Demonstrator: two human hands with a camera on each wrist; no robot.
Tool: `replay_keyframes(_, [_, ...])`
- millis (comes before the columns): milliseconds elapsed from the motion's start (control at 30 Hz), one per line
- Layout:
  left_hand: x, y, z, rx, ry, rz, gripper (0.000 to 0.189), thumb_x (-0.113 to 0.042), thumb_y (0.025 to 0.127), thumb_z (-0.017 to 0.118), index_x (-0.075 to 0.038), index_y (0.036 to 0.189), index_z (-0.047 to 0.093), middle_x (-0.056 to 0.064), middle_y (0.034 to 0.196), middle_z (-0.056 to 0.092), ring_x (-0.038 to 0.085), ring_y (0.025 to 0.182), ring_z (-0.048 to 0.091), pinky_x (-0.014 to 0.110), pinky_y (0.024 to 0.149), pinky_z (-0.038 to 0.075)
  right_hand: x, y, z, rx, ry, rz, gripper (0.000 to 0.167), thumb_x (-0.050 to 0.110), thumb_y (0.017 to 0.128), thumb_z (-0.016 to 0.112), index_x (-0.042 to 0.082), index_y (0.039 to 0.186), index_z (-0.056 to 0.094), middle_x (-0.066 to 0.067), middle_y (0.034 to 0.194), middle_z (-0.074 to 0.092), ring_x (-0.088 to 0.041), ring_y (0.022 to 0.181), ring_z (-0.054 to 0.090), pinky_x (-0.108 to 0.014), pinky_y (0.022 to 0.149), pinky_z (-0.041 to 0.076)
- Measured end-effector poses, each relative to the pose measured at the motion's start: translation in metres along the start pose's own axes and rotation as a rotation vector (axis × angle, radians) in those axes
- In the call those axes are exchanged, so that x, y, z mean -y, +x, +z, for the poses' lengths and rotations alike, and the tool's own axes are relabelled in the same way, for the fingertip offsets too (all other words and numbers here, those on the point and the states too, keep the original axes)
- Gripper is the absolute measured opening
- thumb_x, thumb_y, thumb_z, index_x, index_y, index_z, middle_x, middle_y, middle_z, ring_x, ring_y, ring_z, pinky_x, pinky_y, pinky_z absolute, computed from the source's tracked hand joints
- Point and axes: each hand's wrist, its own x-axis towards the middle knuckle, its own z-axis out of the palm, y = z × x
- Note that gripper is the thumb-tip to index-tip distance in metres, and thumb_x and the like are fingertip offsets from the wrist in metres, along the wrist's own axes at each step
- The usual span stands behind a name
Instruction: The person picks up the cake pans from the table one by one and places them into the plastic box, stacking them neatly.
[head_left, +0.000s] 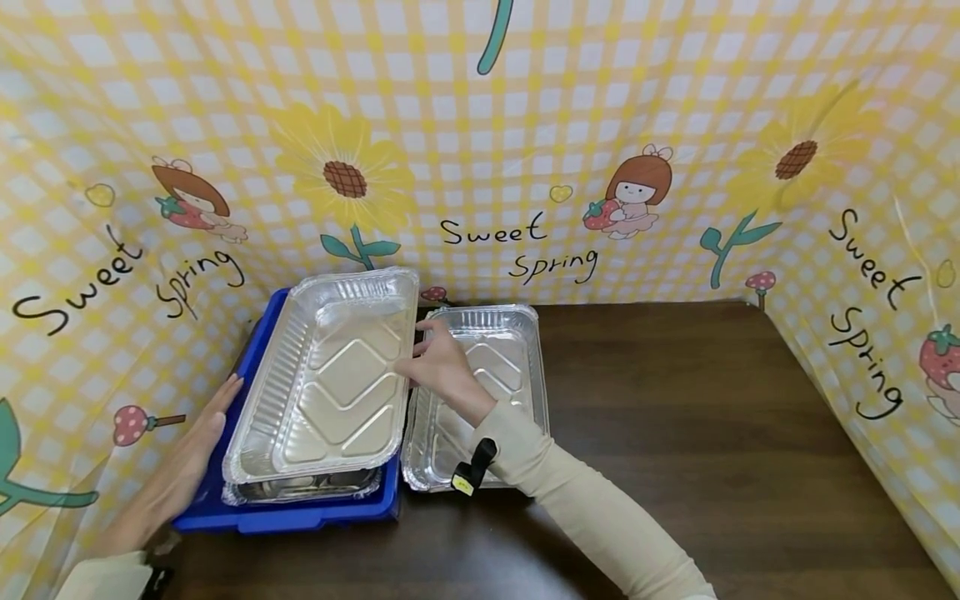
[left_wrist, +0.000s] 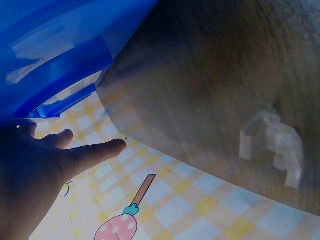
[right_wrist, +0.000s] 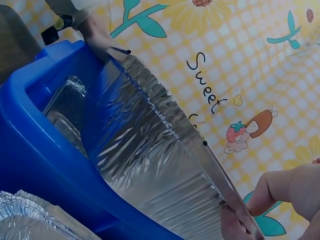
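Observation:
My right hand (head_left: pixel 450 367) pinches the right long rim of an aluminium foil tray (head_left: pixel 352 367), with thumb and fingertips on either side of the edge in the right wrist view. This tray sits tilted over a blue plastic bin (head_left: pixel 281 521), its right side raised. Below its near end, another foil tray (head_left: pixel 300 486) shows inside the bin, mostly covered. My left hand (head_left: pixel 183 450) lies along the bin's left side with straight fingers; in the left wrist view the hand (left_wrist: pixel 35 170) is beside the bin's handle (left_wrist: pixel 70 75).
To the right of the bin, a further foil tray (head_left: pixel 534 367) stands on the dark wooden table (head_left: pixel 675 417), partly behind my right forearm. A yellow checked cloth (head_left: pixel 480 150) with printed flowers and figures surrounds the table's back and sides.

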Motion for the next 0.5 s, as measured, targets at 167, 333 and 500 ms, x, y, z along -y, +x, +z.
replay_keyframes(167, [0.0, -0.001, 0.001, 0.003, -0.002, -0.005, 0.056, -0.019, 0.116, 0.019, -0.014, 0.171, 0.016, 0.009, 0.178, 0.004, 0.006, 0.156, 0.003, 0.017, 0.117, -0.001, 0.0, -0.002, 0.005, 0.011, -0.022, 0.0, 0.069, -0.005, 0.081, 0.075, -0.001, 0.144, 0.049, -0.01, 0.094, 0.07, -0.019, 0.071, 0.069, -0.036, 0.071, 0.064])
replay_keyframes(333, [0.0, -0.002, 0.002, 0.01, 0.001, -0.021, 0.056, -0.021, 0.116, 0.019, -0.015, 0.172, 0.014, 0.011, 0.178, 0.004, 0.004, 0.154, 0.002, 0.019, 0.117, -0.003, 0.0, -0.003, 0.012, 0.012, -0.105, -0.005, 0.069, -0.004, 0.08, 0.077, 0.0, 0.144, 0.05, -0.009, 0.095, 0.069, -0.018, 0.073, 0.069, -0.026, 0.066, 0.061])
replay_keyframes(500, [-0.001, -0.001, 0.001, 0.012, 0.021, -0.005, 0.056, -0.016, 0.116, 0.021, -0.012, 0.171, 0.014, 0.011, 0.177, 0.004, 0.004, 0.155, 0.003, 0.013, 0.114, 0.0, -0.004, 0.0, 0.02, 0.0, -0.168, -0.039, 0.068, -0.004, 0.079, 0.079, -0.003, 0.142, 0.053, -0.014, 0.097, 0.073, -0.018, 0.074, 0.07, -0.024, 0.068, 0.06])
